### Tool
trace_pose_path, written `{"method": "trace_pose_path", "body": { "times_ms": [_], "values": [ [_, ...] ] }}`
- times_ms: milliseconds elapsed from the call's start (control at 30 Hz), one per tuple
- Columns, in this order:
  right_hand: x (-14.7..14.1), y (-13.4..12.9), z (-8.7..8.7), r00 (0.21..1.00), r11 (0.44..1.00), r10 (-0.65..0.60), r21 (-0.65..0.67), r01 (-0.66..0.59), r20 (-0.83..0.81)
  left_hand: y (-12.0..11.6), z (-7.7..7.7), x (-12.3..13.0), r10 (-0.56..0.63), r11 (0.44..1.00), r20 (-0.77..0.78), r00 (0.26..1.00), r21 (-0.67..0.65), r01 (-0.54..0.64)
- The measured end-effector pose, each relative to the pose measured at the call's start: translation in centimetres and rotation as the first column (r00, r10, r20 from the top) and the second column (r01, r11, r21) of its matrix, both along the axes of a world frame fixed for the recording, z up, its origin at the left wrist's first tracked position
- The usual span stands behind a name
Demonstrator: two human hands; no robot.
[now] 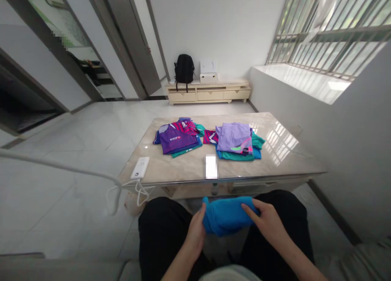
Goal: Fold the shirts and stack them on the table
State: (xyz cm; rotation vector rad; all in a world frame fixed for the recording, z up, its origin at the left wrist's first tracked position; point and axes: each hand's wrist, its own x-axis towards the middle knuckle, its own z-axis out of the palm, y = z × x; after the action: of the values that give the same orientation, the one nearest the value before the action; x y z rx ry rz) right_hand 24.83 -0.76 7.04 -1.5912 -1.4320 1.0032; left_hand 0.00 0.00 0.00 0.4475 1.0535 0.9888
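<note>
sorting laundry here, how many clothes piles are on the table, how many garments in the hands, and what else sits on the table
clothes piles on the table: 2 (purple-topped pile, lilac-topped pile)
blue garment in the hands, left hand and right hand: 1
white power bank: 1
total: 4

Two hands [195, 232] [265, 222], one blue garment [227, 216], two clothing piles [179, 136] [236, 140] (both folded), one backpack [184, 68].

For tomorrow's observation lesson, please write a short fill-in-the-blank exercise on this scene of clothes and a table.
1. Both hands, the left hand and the right hand, hold a folded ____ garment.
2. On the table lie ____ piles of clothes.
3. The white power bank lies near the table's ____ edge.
4. The black backpack stands on a low ____.

Missing words: blue; two; left; cabinet
</note>
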Motion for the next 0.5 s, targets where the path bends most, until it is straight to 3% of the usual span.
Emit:
{"method": "trace_pose_path", "body": {
  "times_ms": [100,200,400,500],
  "values": [
    [0.6,0.4,-0.4,0.999,0.999,-0.041,0.0,0.041,-0.003,-0.4,-0.9,-0.1,0.047,0.993,-0.142,0.989,0.114,-0.031],
    [1.4,0.7,-1.8,0.988,0.994,-0.093,-0.069,0.085,-0.123,-0.2,-1.7,-0.4,0.085,0.985,-0.205,0.975,0.166,-0.051],
    [1.5,0.5,-4.8,0.871,0.931,-0.351,-0.23,0.284,-0.345,0.3,-2.6,-1.0,0.183,0.974,-0.384,0.905,0.196,-0.114],
    [1.2,0.4,-5.1,0.85,0.927,-0.366,-0.224,0.3,-0.379,0.3,-2.6,-0.6,0.167,0.98,-0.388,0.906,0.168,-0.108]
  ]
}}
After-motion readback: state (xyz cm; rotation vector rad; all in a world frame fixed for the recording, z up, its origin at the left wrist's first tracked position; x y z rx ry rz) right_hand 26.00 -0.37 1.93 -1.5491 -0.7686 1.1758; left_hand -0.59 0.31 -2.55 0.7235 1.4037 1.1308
